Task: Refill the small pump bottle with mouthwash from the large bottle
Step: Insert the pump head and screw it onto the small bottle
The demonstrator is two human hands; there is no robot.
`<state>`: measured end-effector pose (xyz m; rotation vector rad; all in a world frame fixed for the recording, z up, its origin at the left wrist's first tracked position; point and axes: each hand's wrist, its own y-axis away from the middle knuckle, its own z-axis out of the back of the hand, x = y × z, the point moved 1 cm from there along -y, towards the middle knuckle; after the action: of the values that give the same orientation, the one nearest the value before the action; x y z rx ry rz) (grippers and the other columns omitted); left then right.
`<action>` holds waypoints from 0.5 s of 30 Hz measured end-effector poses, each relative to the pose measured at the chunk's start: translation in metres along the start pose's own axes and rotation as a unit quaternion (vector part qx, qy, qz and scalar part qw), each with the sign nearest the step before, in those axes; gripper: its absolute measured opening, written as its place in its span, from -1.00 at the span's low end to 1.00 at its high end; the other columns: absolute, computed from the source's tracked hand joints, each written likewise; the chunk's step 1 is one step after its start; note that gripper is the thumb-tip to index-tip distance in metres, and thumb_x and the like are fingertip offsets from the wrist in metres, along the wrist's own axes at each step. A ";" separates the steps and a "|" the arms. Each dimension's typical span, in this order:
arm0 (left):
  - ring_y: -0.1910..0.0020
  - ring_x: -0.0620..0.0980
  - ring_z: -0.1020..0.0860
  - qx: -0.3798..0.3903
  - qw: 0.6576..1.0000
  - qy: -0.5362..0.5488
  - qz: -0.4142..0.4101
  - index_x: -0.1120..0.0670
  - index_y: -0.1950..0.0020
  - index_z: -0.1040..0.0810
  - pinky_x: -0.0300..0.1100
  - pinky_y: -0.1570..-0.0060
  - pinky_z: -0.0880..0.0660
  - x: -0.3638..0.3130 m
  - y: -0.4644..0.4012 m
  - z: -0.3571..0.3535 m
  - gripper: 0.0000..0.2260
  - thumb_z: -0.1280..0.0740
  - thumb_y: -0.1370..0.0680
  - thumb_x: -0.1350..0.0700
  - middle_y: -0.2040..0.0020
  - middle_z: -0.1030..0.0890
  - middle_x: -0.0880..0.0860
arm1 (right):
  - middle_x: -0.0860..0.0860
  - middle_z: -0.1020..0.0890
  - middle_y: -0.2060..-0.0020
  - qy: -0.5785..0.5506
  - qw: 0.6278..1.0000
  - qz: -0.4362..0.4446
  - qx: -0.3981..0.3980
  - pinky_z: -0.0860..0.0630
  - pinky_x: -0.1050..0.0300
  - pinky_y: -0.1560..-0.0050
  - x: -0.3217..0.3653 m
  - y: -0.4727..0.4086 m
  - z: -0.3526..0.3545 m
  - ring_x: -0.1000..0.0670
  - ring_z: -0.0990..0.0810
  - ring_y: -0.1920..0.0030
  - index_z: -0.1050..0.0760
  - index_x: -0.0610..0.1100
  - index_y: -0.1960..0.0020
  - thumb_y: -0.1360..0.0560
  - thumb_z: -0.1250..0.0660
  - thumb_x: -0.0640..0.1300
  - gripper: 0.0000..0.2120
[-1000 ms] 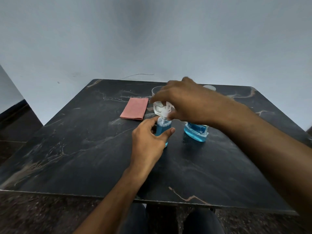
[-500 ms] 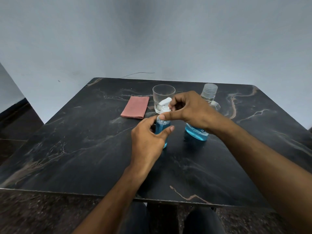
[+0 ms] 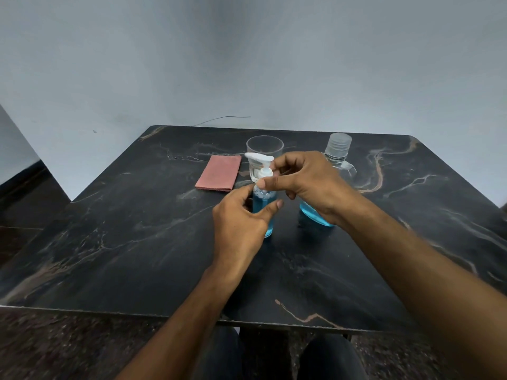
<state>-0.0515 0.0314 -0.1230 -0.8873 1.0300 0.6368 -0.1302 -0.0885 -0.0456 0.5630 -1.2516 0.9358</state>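
Observation:
The small pump bottle [image 3: 264,208] stands upright in the middle of the black marble table [image 3: 137,229], holding blue mouthwash. My left hand [image 3: 238,223] grips its body from the near side. My right hand [image 3: 304,185] pinches the white pump head [image 3: 259,160] at its collar. The large bottle [image 3: 338,152], capped and with blue mouthwash low in it, stands just right of the small one, partly hidden behind my right hand.
A clear drinking glass [image 3: 264,146] stands right behind the pump bottle. A folded pink cloth [image 3: 219,176] lies to its left. The table ends at a grey wall at the back.
My right hand drew back from covering the pump head to pinching its collar, and the pump nozzle turned to point left. My left hand stayed on the bottle.

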 end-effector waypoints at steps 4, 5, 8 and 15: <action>0.02 -0.20 -0.70 -0.015 1.000 -0.003 -0.004 -0.09 -0.24 -0.66 -0.19 0.01 -0.69 0.001 0.001 -0.001 -0.58 -0.62 -0.41 -0.06 -0.02 -0.73 -0.14 | 0.05 -0.67 0.34 0.068 0.996 0.013 -0.055 -0.49 0.33 0.42 -0.005 0.000 -0.010 0.16 -0.64 0.36 -0.58 -0.16 0.12 -0.27 -0.63 0.01 -0.64; 0.02 -0.20 -0.70 -0.015 1.000 0.000 -0.003 -0.08 -0.23 -0.66 -0.19 0.01 -0.69 0.002 0.001 -0.001 -0.58 -0.62 -0.41 -0.06 -0.02 -0.73 -0.14 | 0.02 -0.68 0.29 0.094 0.993 0.016 -0.065 -0.55 0.27 0.39 -0.005 0.000 -0.012 0.11 -0.66 0.31 -0.57 -0.16 0.11 -0.27 -0.62 0.06 -0.61; 0.01 -0.18 -0.71 -0.011 1.000 0.007 0.002 -0.05 -0.23 -0.68 -0.17 -0.01 -0.69 0.003 0.001 0.000 -0.59 -0.62 -0.42 -0.06 -0.03 -0.73 -0.12 | -0.01 -0.70 0.25 0.110 0.991 0.016 -0.068 -0.58 0.27 0.35 -0.004 0.001 -0.013 0.11 -0.69 0.27 -0.60 -0.15 0.10 -0.27 -0.61 0.06 -0.63; 0.01 -0.28 -0.68 -0.010 1.000 0.009 -0.017 -0.21 -0.15 -0.63 -0.37 0.04 -0.60 0.000 0.000 0.004 -0.66 -0.61 -0.43 -0.04 0.01 -0.70 -0.22 | -0.01 -0.75 0.19 0.024 0.999 0.004 -0.023 -0.44 0.40 0.39 0.001 -0.003 -0.003 0.22 -0.62 0.33 -0.71 -0.18 0.04 -0.38 -0.57 -0.16 -0.81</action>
<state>-0.0495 0.0352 -0.1217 -0.9277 1.0235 0.6116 -0.1265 -0.0875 -0.0453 0.4973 -1.2310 0.9196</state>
